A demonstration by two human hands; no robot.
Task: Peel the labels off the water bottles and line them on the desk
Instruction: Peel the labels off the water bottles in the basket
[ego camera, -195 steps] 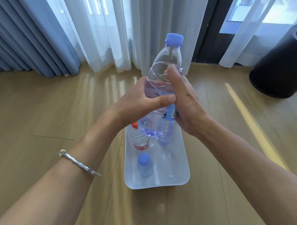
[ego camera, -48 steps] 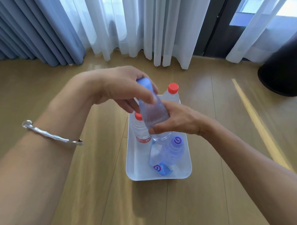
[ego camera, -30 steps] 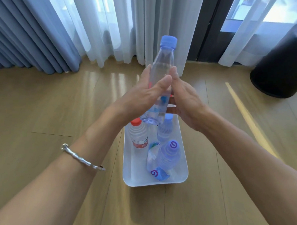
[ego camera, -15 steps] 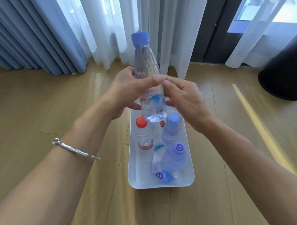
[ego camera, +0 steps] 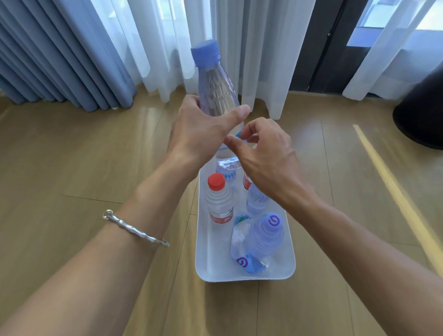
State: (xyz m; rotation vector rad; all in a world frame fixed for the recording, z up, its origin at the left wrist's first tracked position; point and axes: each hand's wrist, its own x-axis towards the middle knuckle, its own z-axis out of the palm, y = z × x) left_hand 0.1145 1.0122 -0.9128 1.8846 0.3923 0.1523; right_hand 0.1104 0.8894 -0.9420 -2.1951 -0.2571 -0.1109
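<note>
The left hand (ego camera: 201, 134) grips the blue-capped bottle (ego camera: 216, 91), tilted, above the white tray's (ego camera: 236, 276) far end. The right hand (ego camera: 264, 157) pinches its label (ego camera: 238, 136). Other bottles (ego camera: 220, 200) stand inside the tray.

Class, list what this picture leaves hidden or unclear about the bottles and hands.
Head view:
Label on held bottle: mostly covered by left hand and right hand; right grip on it unclear.
Far bottles in tray: behind right wrist.
Red-capped bottle: print too small.
Black bin: cut by right edge.
</note>
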